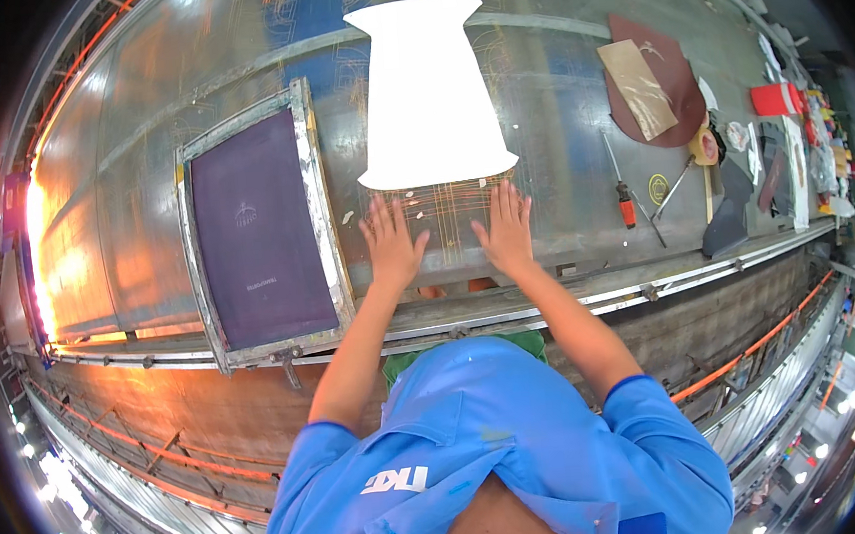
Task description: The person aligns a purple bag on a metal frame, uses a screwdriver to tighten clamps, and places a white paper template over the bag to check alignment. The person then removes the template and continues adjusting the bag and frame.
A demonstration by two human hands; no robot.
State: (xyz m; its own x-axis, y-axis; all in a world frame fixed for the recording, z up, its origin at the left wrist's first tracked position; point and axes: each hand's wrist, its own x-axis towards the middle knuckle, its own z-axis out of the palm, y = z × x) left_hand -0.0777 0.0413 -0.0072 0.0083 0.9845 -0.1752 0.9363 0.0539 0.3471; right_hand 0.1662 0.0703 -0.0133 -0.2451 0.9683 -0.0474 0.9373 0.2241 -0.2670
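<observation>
A bright white cut panel, narrow at its far end and wider toward me, lies flat on the grey work table. My left hand rests by its near left corner, fingers stretched out. By the near right corner is my right hand, its fingers also spread. The fingertips of both hands are close to the panel's near edge; whether they touch it I cannot tell. Thin orange lines are drawn on the table between my hands. Neither hand holds anything.
A metal-framed printing screen with dark purple mesh lies left, overhanging the table's near rail. To the right are a red-handled screwdriver, a tape roll, a brown piece of material and a red box.
</observation>
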